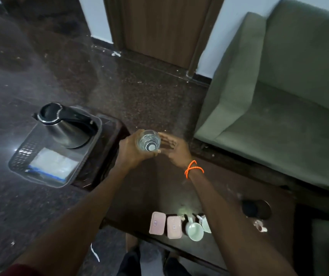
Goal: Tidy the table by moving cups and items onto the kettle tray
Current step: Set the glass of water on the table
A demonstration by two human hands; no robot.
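Both arms reach forward over the bench (159, 192). The left hand (130, 151) wraps a glass (148, 140), held above the bench's far edge; the right hand (176, 151) is spread beside it, fingertips touching. The tray (92, 148) with kettle (64, 126) sits at the far left corner.

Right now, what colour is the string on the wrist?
Orange. The string loops around the right wrist, clearest in the head view.

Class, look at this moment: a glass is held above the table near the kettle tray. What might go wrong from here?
1. The glass is gripped by the left hand alone; the right hand is open beside it, so it might slip.
2. The tray juts past the table edge, so added weight might tip it.
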